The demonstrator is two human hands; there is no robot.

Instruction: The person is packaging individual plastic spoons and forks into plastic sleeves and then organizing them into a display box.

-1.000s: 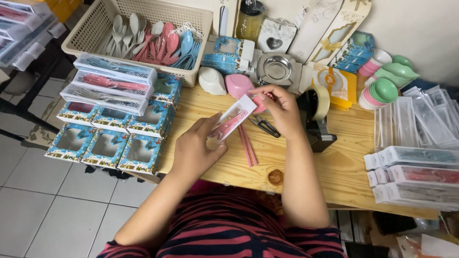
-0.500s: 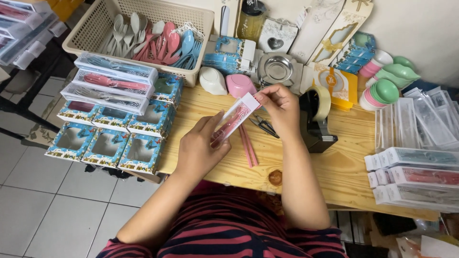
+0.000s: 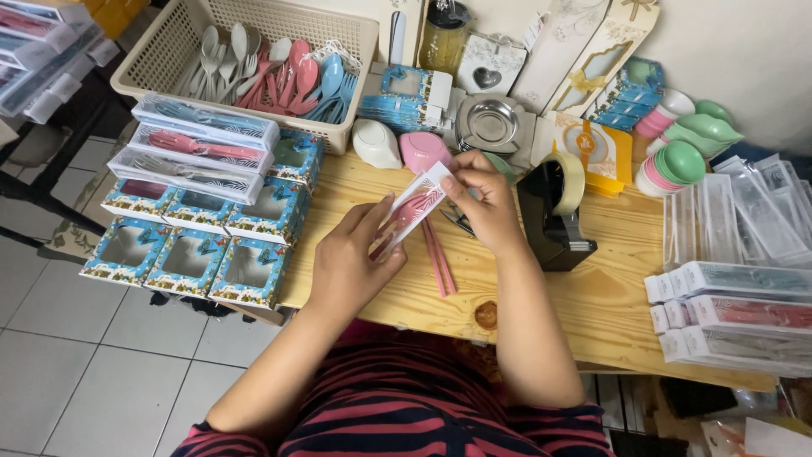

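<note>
The slim clear packet (image 3: 412, 210) with pink cutlery inside sits tilted above the table (image 3: 626, 279), held between both hands. The left hand (image 3: 351, 262) cradles its lower end, fingers (image 3: 372, 222) closed along the underside and edge. The right hand (image 3: 482, 199) pinches the upper white end, thumb and forefinger clenched on the flap.

I judge the packet light, a thin plastic shell that flexes a little and may feel slick. The pink pieces inside look rigid, so they would stiffen it along its length. The ends seem the safest places to hold; squeezing the middle could dent the clear face. The white flap looks like card or thin plastic and could crease under a hard pinch.

Just below the right fingers, two pink sticks (image 3: 438, 258) lie loose on the table. A small dark tool (image 3: 459, 220), perhaps scissors, lies partly hidden beneath that hand. To the right of the fingers stands a black tape dispenser (image 3: 551, 216) with a roll of pale tape. Beyond the fingertips lie a pink dish (image 3: 420, 150) and a white dish (image 3: 376, 142).

Left of the left hand, filled clear boxes (image 3: 199, 144) are stacked over blue window boxes (image 3: 186, 250). Farther off, a cream basket (image 3: 165, 59) holds loose grey, pink and blue cutlery. At the far right, more clear packets (image 3: 736, 305) lie stacked.
</note>
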